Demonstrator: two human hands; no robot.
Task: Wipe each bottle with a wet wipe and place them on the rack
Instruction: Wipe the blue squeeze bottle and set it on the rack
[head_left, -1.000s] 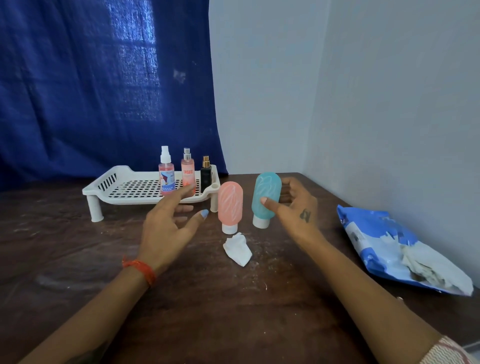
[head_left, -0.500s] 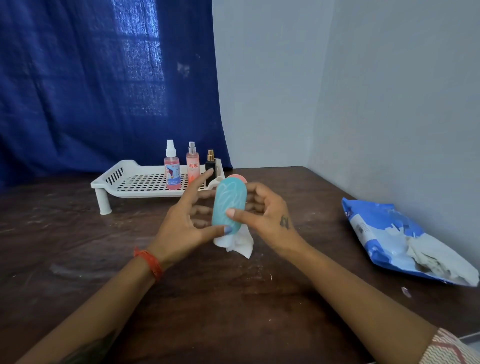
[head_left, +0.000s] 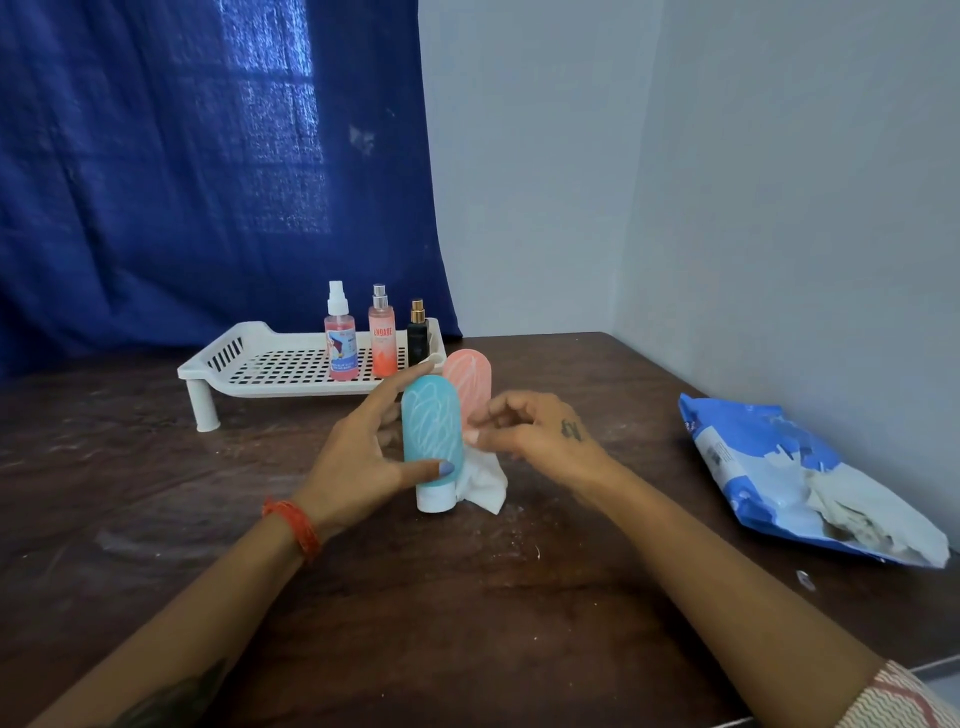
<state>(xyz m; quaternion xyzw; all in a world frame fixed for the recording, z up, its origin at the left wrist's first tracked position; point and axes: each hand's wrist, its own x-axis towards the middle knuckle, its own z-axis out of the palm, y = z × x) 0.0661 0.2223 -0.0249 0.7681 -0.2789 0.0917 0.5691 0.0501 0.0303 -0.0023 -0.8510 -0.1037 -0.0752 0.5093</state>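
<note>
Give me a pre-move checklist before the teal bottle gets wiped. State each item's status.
1. Teal bottle held: ok, left hand grips it, thumb across the front, cap down.
2. Wipe within reach: ok, crumpled on the table just right of the bottle's cap.
3. Right hand holds the wipe: not ok, its fingers hover above it, loosely curled and holding nothing.
4. Room on the rack: ok, three spray bottles stand at its right end, the left part is bare.
5. Pink bottle clear of the work: cannot tell, it stands close behind the teal one.
</note>
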